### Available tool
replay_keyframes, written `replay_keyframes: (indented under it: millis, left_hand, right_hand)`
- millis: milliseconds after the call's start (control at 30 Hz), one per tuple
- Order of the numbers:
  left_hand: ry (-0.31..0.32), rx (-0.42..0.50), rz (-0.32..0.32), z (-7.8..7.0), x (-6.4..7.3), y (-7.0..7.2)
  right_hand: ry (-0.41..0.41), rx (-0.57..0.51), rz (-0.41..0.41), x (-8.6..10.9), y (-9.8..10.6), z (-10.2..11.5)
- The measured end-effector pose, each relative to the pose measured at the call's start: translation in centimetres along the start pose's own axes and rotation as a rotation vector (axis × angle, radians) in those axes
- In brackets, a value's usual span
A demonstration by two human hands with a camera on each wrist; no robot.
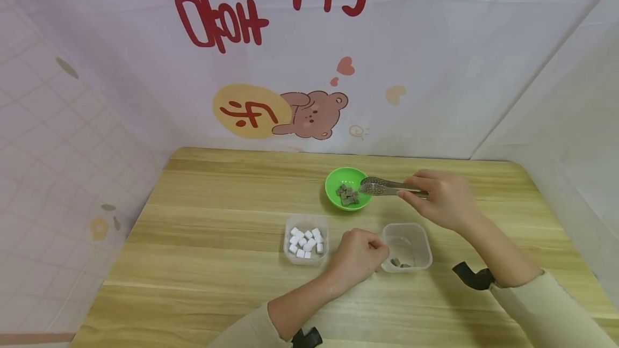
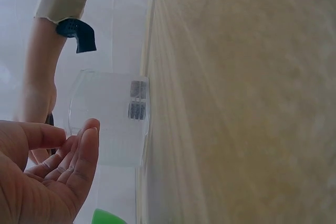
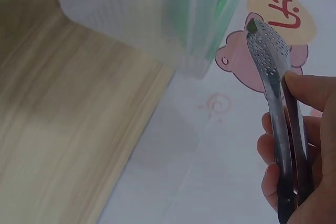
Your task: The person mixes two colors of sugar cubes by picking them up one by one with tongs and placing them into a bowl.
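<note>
My right hand (image 1: 442, 200) grips a pair of metal tongs (image 1: 387, 187) with perforated tips. Those tips are at the right rim of a green bowl (image 1: 333, 197), which holds several small grey-brown cubes (image 1: 347, 195). In the right wrist view, a small dark piece (image 3: 252, 26) sits pinched between the tong tips. My left hand (image 1: 358, 256) is at the left side of a clear plastic container (image 1: 423, 248), thumb and fingertips pinching its rim. A few dark cubes (image 2: 137, 110) lie in the bottom of that container.
Left of my left hand, another clear container (image 1: 289, 259) holds several white cubes (image 1: 306, 241). Everything stands on a wood-grain table (image 1: 208, 273). A printed white cloth (image 1: 435, 69) hangs behind the table's back edge, with pale cloth at both sides.
</note>
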State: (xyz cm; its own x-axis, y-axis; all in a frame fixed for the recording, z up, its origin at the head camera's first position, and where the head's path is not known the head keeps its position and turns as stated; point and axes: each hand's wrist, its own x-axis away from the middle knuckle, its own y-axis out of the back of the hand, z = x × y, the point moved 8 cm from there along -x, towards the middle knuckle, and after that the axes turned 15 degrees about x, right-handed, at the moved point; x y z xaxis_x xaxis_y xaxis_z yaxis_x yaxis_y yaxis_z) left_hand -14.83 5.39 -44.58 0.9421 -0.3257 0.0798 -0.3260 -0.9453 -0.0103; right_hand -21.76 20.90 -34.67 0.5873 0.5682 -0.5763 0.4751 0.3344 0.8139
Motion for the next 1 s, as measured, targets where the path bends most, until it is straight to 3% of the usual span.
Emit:
replay_keyframes:
  millis: [400,1000]
  left_hand:
    - [0.005,-0.008,-0.006,0.0,-0.1,-0.3]
    - [-0.001,-0.002,-0.011,0.1,0.0,-0.2]
  right_hand:
    - [-0.003,-0.009,0.024,-0.3,-1.4,1.2]
    - [-0.041,0.011,0.029,2.2,3.1,-0.5]
